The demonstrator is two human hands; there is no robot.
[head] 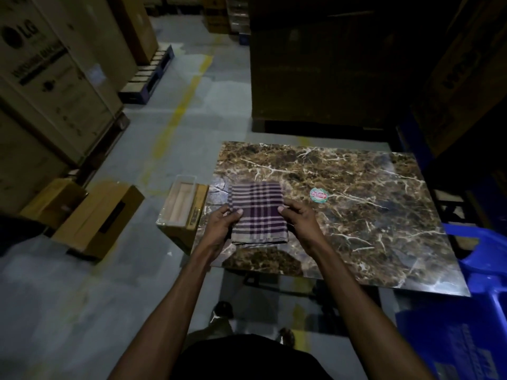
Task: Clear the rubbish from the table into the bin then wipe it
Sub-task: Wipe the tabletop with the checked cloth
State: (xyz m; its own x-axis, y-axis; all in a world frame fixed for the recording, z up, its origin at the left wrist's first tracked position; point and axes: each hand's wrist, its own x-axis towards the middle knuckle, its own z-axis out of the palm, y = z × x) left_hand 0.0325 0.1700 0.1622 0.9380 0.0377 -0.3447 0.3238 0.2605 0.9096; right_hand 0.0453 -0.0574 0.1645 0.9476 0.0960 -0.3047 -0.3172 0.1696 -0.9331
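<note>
You hold the folded checked cloth (258,212) over the near left part of the surface (356,215). Your left hand (219,229) and right hand (300,223) pinch its two side edges, thumbs on top, fingers curled beneath. A round sticker (319,194) lies on the surface just right of the cloth. The open box (182,207) stands against the surface's left edge. Risk: wiping now may drag the sticker along or smear it instead of binning it. Risk: a loose pinch may let the folds open, so the cloth bunches and wipes poorly.
</note>
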